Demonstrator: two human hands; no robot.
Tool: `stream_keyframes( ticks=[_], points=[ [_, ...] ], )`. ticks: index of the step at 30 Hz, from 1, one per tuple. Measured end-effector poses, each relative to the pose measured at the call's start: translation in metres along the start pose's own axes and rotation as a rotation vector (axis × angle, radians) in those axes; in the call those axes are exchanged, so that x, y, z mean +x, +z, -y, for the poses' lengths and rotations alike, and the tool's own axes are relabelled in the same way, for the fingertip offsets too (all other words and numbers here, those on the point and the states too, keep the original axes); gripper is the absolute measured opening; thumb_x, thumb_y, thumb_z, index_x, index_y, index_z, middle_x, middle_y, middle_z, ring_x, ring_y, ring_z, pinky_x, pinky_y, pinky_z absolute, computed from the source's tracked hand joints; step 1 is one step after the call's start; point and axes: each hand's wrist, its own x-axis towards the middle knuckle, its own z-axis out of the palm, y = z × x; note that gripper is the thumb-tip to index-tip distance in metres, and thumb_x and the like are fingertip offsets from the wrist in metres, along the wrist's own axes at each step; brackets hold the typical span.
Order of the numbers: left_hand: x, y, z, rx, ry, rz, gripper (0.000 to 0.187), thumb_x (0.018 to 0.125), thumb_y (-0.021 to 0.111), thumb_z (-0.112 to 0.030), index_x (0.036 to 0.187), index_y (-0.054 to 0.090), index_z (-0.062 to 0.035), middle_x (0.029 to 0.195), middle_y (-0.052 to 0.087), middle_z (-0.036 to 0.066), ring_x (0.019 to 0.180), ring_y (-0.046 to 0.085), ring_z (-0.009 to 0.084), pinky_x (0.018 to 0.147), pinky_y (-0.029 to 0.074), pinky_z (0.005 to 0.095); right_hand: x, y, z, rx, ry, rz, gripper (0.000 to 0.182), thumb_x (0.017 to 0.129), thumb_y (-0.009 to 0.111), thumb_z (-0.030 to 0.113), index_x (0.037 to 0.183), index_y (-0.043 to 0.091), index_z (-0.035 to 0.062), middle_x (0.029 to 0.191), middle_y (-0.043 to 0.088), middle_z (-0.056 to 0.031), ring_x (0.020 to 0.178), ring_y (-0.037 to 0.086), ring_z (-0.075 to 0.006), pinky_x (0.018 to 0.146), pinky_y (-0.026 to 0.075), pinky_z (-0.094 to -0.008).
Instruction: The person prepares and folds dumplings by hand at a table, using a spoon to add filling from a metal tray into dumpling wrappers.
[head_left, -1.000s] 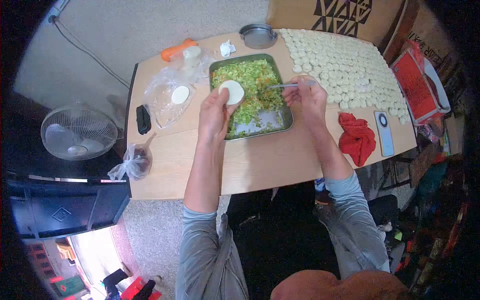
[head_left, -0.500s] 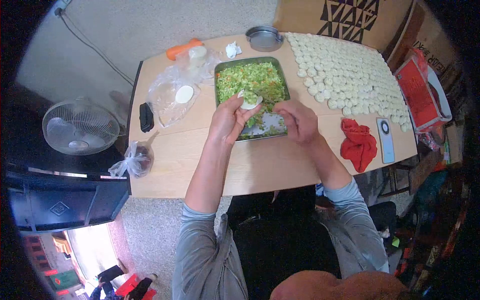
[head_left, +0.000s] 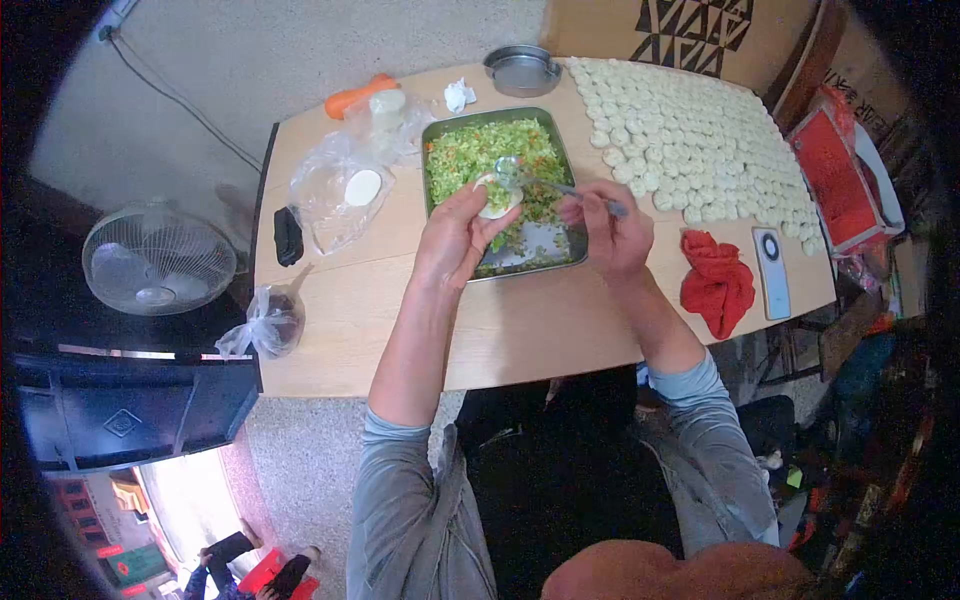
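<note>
Head view: we cup a wrapper [head_left: 493, 196] in our left hand [head_left: 455, 238], fingers curled under it, over the tray [head_left: 578, 240]. Our right hand [head_left: 615, 228] pinches a spoon [head_left: 540, 181] loaded with filling [head_left: 480, 150]. Many dumplings [head_left: 690, 140] lie finished; much filling remains.

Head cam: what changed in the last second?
The right hand brought the spoon from the filling in the tray across to the round wrapper, its bowl now over it. The left hand cupped the wrapper, which lay flatter before. Dumplings, red cloth, phone and bags stayed put.
</note>
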Motion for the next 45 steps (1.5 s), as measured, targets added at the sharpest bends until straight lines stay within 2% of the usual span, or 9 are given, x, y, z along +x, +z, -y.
stream_keyframes(
  ticks=[7, 10, 13, 16, 19, 22, 28, 40, 45],
  points=[
    [0.001, -0.002, 0.004, 0.087, -0.005, 0.027, 0.032, 0.100, 0.043, -0.003, 0.130, 0.045, 0.0094, 0.128, 0.057, 0.018, 0.114, 0.061, 0.0253, 0.100, 0.054, 0.0396, 0.001, -0.001, -0.003, 0.060, 0.095, 0.019, 0.017, 0.101, 0.052, 0.012, 0.104, 0.056, -0.0042, 0.082, 0.069, -0.0116, 0.068, 0.065, -0.0132, 0.063, 0.054, -0.0255],
    [0.002, -0.004, 0.003, 0.079, -0.024, -0.010, 0.032, 0.101, 0.042, -0.005, 0.130, 0.047, 0.0099, 0.126, 0.058, 0.018, 0.113, 0.061, 0.0238, 0.101, 0.053, 0.0390, 0.003, -0.002, -0.008, 0.182, 0.044, -0.153, 0.019, 0.101, 0.054, 0.015, 0.104, 0.056, -0.0039, 0.074, 0.068, -0.0096, 0.061, 0.062, -0.0106, 0.057, 0.052, -0.0260],
    [0.003, -0.006, 0.001, 0.093, 0.013, -0.031, 0.032, 0.102, 0.044, -0.007, 0.129, 0.049, 0.0098, 0.123, 0.060, 0.017, 0.110, 0.062, 0.0225, 0.101, 0.053, 0.0381, 0.008, -0.016, -0.002, 0.149, 0.156, -0.192, 0.021, 0.100, 0.056, 0.018, 0.098, 0.059, -0.0028, 0.066, 0.064, -0.0049, 0.055, 0.057, -0.0081, 0.050, 0.047, -0.0247],
    [0.003, -0.008, 0.000, 0.095, 0.058, -0.041, 0.031, 0.101, 0.047, -0.008, 0.127, 0.051, 0.0096, 0.120, 0.062, 0.016, 0.108, 0.063, 0.0218, 0.100, 0.053, 0.0371, 0.016, -0.017, 0.001, -0.066, 0.351, -0.069, 0.023, 0.099, 0.058, 0.020, 0.091, 0.061, -0.0016, 0.058, 0.059, -0.0022, 0.052, 0.055, -0.0066, 0.048, 0.044, -0.0245],
    [0.002, -0.007, -0.001, 0.098, 0.079, -0.038, 0.031, 0.101, 0.048, -0.007, 0.127, 0.051, 0.0097, 0.120, 0.062, 0.016, 0.108, 0.063, 0.0217, 0.100, 0.053, 0.0368, 0.018, -0.018, 0.005, -0.196, 0.425, 0.089, 0.019, 0.099, 0.057, 0.017, 0.095, 0.062, -0.0007, 0.066, 0.060, -0.0008, 0.055, 0.053, -0.0044, 0.049, 0.043, -0.0229],
    [0.001, -0.004, -0.002, 0.112, 0.078, -0.049, 0.031, 0.101, 0.048, -0.006, 0.127, 0.051, 0.0099, 0.120, 0.062, 0.017, 0.108, 0.063, 0.0220, 0.100, 0.053, 0.0369, 0.015, -0.011, 0.001, -0.120, 0.376, 0.077, 0.023, 0.097, 0.060, 0.020, 0.090, 0.062, -0.0012, 0.057, 0.060, -0.0052, 0.052, 0.057, -0.0085, 0.049, 0.046, -0.0256],
    [-0.001, -0.001, -0.002, 0.096, 0.077, -0.034, 0.031, 0.100, 0.049, -0.006, 0.127, 0.051, 0.0099, 0.120, 0.062, 0.017, 0.108, 0.063, 0.0223, 0.099, 0.054, 0.0364, 0.010, -0.006, -0.007, -0.063, 0.329, 0.103, 0.020, 0.100, 0.055, 0.019, 0.099, 0.061, -0.0003, 0.068, 0.064, -0.0045, 0.060, 0.058, -0.0067, 0.056, 0.048, -0.0221],
    [-0.002, -0.002, -0.002, 0.091, 0.075, -0.032, 0.031, 0.100, 0.049, -0.005, 0.128, 0.051, 0.0085, 0.118, 0.063, 0.015, 0.106, 0.064, 0.0214, 0.098, 0.054, 0.0359, 0.013, -0.006, -0.010, 0.220, 0.403, -0.198, 0.019, 0.102, 0.052, 0.019, 0.104, 0.057, 0.0013, 0.075, 0.066, -0.0065, 0.064, 0.058, -0.0086, 0.060, 0.050, -0.0240],
    [0.000, -0.004, 0.001, 0.093, 0.029, 0.000, 0.035, 0.100, 0.047, -0.005, 0.131, 0.046, 0.0095, 0.127, 0.058, 0.016, 0.114, 0.060, 0.0240, 0.101, 0.052, 0.0392, 0.008, -0.009, -0.009, 0.145, 0.052, -0.120, 0.018, 0.102, 0.050, 0.016, 0.103, 0.058, -0.0002, 0.077, 0.067, -0.0074, 0.066, 0.060, -0.0102, 0.063, 0.051, -0.0253]
  ],
)
